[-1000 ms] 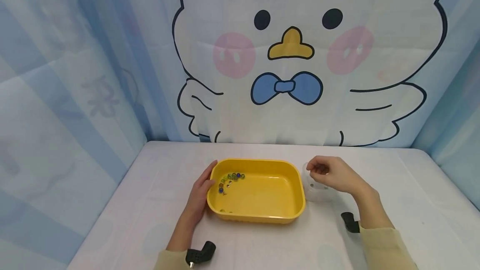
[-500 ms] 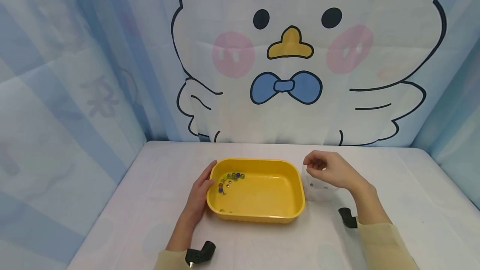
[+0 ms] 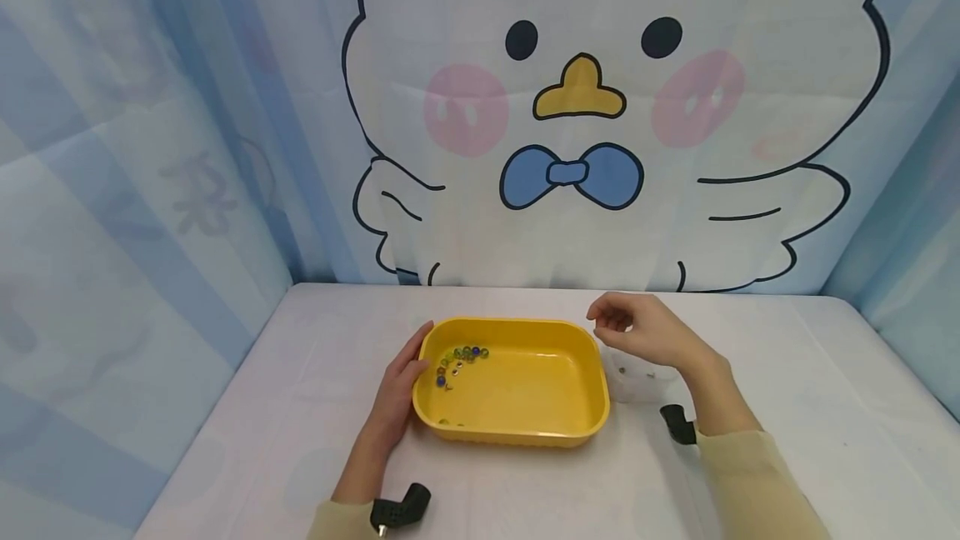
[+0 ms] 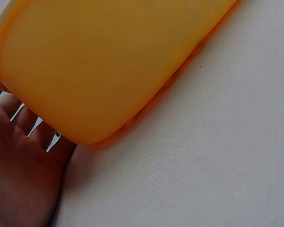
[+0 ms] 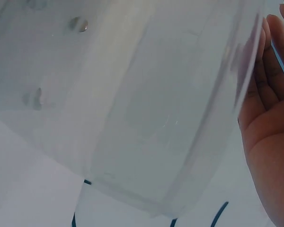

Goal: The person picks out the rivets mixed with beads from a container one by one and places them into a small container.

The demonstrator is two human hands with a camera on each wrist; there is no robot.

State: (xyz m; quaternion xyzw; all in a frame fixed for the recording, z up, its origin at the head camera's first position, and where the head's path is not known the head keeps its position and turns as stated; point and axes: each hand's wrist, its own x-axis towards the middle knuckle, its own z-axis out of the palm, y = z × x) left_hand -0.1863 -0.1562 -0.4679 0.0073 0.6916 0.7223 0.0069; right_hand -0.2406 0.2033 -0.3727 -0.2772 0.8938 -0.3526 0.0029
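Note:
My left hand holds the left end of a yellow tray, thumb at the rim and fingers along the outside wall. In the left wrist view its palm lies beside the tray's corner. Glass marbles in green, blue and amber gather at the tray's left side. My right hand, fingers bent and thumb near the index finger, is raised over a clear plastic container by the tray's right end. I cannot tell whether its fingertips hold anything. A few marbles show through the container's wall.
A white cloth covers the table. Behind it hangs a curtain printed with a cartoon bird, and blue striped curtains stand at the sides. Each wrist wears a black camera.
My right hand has risen and moved left from over the clear container toward the tray's back right corner. The left hand, the tray and its marbles have stayed in place.

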